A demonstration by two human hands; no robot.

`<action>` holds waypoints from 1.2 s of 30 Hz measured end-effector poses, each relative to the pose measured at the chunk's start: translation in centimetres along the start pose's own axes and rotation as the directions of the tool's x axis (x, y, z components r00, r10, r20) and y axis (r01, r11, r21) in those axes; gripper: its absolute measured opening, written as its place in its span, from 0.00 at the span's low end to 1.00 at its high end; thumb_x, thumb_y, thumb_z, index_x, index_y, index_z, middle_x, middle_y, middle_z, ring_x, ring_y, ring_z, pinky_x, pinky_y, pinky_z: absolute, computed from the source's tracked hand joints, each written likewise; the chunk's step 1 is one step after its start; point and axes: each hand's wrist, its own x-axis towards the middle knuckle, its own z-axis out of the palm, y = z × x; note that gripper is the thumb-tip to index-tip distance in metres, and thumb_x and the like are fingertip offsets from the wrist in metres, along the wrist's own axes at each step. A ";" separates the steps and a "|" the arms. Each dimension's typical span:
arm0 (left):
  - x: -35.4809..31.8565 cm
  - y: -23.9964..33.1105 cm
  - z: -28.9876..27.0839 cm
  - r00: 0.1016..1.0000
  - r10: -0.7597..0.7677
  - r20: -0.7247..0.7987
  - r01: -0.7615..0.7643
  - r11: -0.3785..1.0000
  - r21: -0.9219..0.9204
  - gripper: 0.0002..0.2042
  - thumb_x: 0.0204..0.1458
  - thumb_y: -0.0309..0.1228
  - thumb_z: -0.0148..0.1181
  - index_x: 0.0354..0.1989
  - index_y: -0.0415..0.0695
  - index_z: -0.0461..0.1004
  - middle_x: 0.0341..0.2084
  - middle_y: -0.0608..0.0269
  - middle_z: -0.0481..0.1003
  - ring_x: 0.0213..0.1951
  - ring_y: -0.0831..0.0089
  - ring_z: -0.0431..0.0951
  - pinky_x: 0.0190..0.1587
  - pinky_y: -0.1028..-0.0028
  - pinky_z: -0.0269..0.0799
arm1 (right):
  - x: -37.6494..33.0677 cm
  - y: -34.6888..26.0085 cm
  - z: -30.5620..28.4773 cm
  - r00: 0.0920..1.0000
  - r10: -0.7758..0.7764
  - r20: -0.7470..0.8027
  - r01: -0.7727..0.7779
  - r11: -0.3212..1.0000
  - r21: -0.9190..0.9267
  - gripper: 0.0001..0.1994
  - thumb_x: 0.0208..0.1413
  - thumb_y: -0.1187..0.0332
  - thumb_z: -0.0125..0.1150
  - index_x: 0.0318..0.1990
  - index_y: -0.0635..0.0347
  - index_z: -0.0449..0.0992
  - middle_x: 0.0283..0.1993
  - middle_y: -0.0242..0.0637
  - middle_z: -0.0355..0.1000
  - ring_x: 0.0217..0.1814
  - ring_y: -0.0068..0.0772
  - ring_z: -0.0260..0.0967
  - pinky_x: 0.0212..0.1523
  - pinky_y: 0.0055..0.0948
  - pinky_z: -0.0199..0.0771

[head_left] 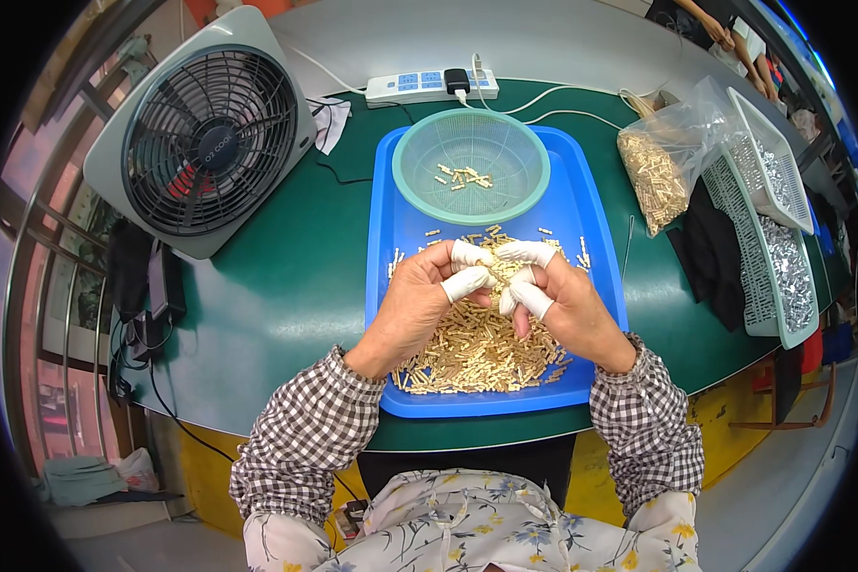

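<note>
My left hand (418, 297) and my right hand (576, 307) meet over a blue tray (582, 186), with white covers on several fingertips. Both are closed in a pinch, fingertips almost touching. Whatever they pinch is too small to tell from the gold-coloured pieces behind it. Below them, a heap of small gold-coloured metal pieces (486, 355) spreads over the tray's near half. At the tray's far end sits a round pale green mesh basket (415, 181), with several of the same pieces (467, 177) inside.
A grey box fan (214, 138) stands at the left on the green table (257, 329). Behind the tray lies a white power strip (405, 88) with cables. To the right are a clear bag of gold-coloured pieces (653, 172), a black cloth (710, 253) and baskets of silvery pieces (786, 276).
</note>
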 end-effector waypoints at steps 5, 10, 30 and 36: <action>0.0 0.2 -0.2 1.000 -0.028 0.011 0.027 0.999 0.024 0.08 0.51 0.24 0.55 0.39 0.38 0.68 0.32 0.61 0.74 0.32 0.76 0.75 0.36 0.80 0.73 | 0.1 -0.1 0.2 1.000 -0.009 -0.009 0.009 1.000 0.018 0.15 0.57 0.78 0.43 0.52 0.66 0.57 0.29 0.38 0.69 0.22 0.22 0.68 0.25 0.17 0.68; 0.0 0.1 -0.3 0.998 -0.048 0.028 0.048 0.999 0.006 0.08 0.51 0.25 0.54 0.39 0.37 0.68 0.32 0.60 0.74 0.32 0.76 0.75 0.35 0.79 0.73 | 0.1 -0.1 0.2 0.997 -0.036 -0.062 0.041 0.996 0.081 0.13 0.57 0.78 0.43 0.50 0.66 0.59 0.29 0.38 0.69 0.22 0.23 0.69 0.25 0.18 0.69; -0.2 -0.5 -1.1 0.982 0.122 0.146 -0.187 0.756 0.627 0.10 0.47 0.25 0.57 0.38 0.39 0.70 0.28 0.62 0.72 0.30 0.72 0.70 0.33 0.75 0.68 | 10.4 -2.9 -5.2 0.990 -0.104 -0.095 0.006 0.700 -0.715 0.07 0.54 0.74 0.48 0.37 0.68 0.71 0.20 0.36 0.67 0.19 0.21 0.66 0.21 0.21 0.66; -1.1 -0.9 -0.9 0.818 0.253 0.517 -0.539 0.022 0.842 0.09 0.39 0.26 0.62 0.31 0.41 0.72 0.23 0.59 0.68 0.31 0.62 0.67 0.36 0.67 0.64 | 10.5 -4.3 -4.3 0.984 0.091 -0.156 -0.171 0.739 -0.651 0.09 0.52 0.75 0.51 0.40 0.70 0.71 0.28 0.44 0.73 0.28 0.26 0.72 0.26 0.22 0.70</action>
